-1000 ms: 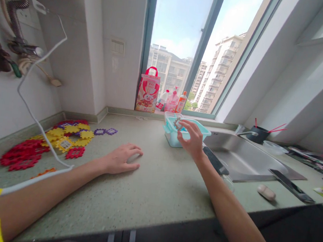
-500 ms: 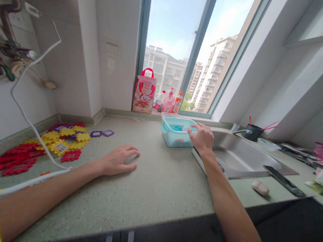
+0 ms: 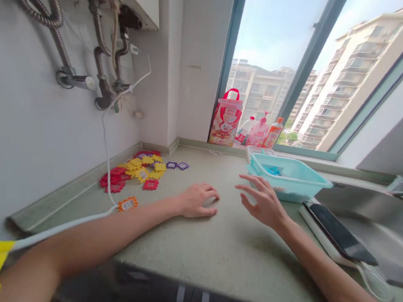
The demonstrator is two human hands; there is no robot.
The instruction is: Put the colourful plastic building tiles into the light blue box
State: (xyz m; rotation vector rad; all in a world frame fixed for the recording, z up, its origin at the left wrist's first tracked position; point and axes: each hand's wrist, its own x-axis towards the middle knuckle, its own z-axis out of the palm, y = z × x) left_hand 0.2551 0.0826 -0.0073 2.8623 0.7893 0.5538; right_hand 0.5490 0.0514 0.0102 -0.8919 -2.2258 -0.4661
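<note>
My left hand (image 3: 198,200) rests on the green speckled countertop (image 3: 193,249), fingers loosely curved apart with nothing between them. My right hand (image 3: 262,201) hovers above the counter, its fingers spread and holding nothing. Just behind it stands a light-blue plastic tub (image 3: 300,183) with blue pieces (image 3: 272,170) inside. Left of my left hand lies a pile of gear-edged plastic pieces: yellow ones (image 3: 133,165), red ones (image 3: 115,176) and purple ones (image 3: 172,165). One orange piece (image 3: 127,204) lies by itself near my left forearm.
A white cable (image 3: 107,161) hangs down to the counter and runs along my left arm. A phone (image 3: 338,233) lies on a white block beside the steel sink (image 3: 389,224). On the windowsill stand a pink bag (image 3: 226,122), a pump bottle (image 3: 258,132) and an orange bottle (image 3: 273,133).
My view has turned left. My right hand has moved from the tub's right rim to the counter in front of it, fingers spreading. My left hand stays on the counter.
</note>
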